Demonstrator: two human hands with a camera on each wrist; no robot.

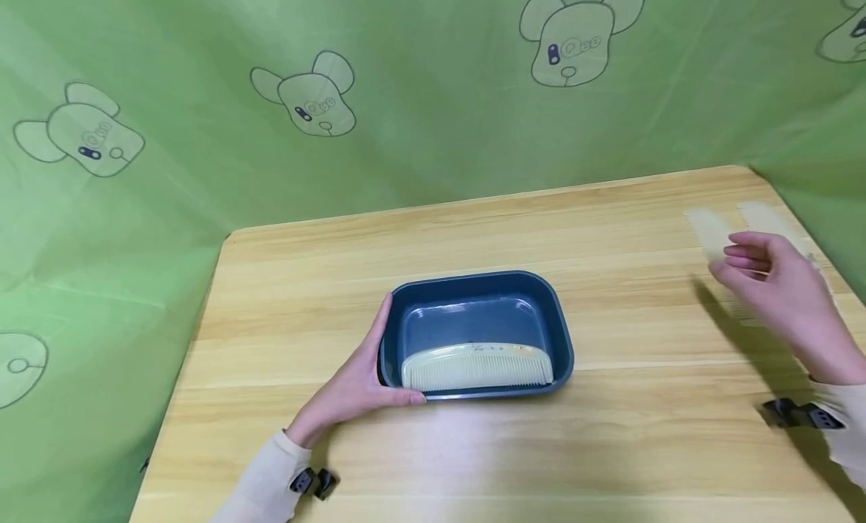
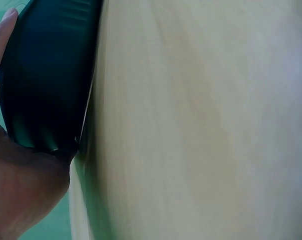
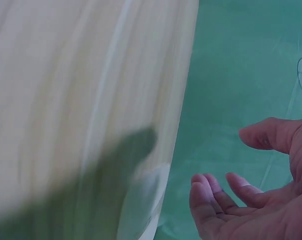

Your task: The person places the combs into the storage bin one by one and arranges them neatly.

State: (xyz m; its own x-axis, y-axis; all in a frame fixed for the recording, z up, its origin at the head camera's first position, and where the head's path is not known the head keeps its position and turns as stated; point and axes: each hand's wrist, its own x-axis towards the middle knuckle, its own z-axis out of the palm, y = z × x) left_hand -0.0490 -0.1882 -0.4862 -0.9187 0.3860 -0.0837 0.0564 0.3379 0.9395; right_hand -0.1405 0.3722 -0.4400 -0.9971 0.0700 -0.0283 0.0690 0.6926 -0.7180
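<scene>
Free: wood-grain surface [image 1: 636, 290], right of centre, between dark-blue basin [image 1: 556, 324] and right hand [image 1: 788, 290]; basin's upper interior, from above. Obstacles: left hand [image 1: 358, 386], at basin's left wall; pale comb [image 1: 480, 367], along lower wall; further combs [image 1: 707, 228], right, partly behind right hand; green curtain [image 1: 419, 162], upper frame.

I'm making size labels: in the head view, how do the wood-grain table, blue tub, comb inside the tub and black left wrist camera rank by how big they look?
1. Wood-grain table
2. Blue tub
3. Comb inside the tub
4. Black left wrist camera
</scene>
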